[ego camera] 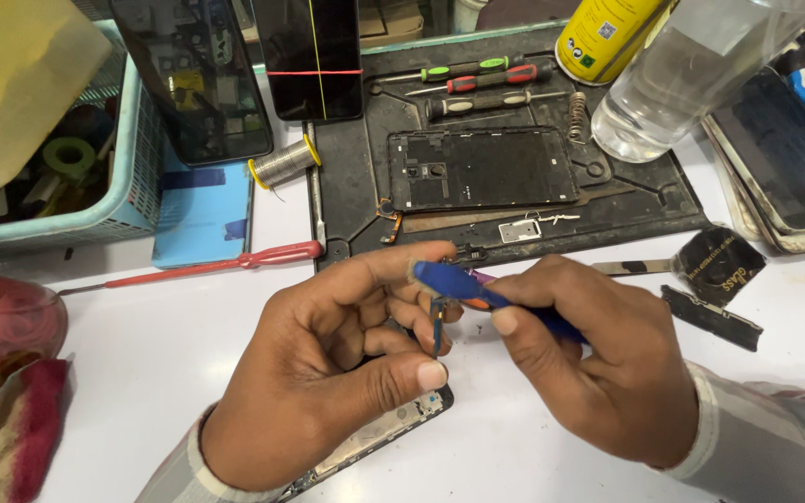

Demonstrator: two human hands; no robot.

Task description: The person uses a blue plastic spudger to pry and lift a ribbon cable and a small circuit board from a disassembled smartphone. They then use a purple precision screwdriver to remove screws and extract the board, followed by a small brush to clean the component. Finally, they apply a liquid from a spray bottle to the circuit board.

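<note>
My left hand (328, 373) pinches a small thin dark part (437, 324), a flex strip, between thumb and fingers. My right hand (598, 359) holds a blue-handled tool (466, 284) with an orange band, its end resting against the left index fingertip. Both hands hover over a dark phone frame (393, 430) lying on the white table, mostly hidden under the left hand. A black phone back frame (482, 168) lies on the dark work mat (347, 186) just beyond.
A red screwdriver (235, 263), solder spool (283, 162), two phones (197, 74) and a blue basket (132, 186) sit at left. Several screwdrivers (477, 79), a yellow can (607, 33) and a clear bottle (682, 74) stand behind; screens (784, 158) and black pieces (712, 317) lie at right.
</note>
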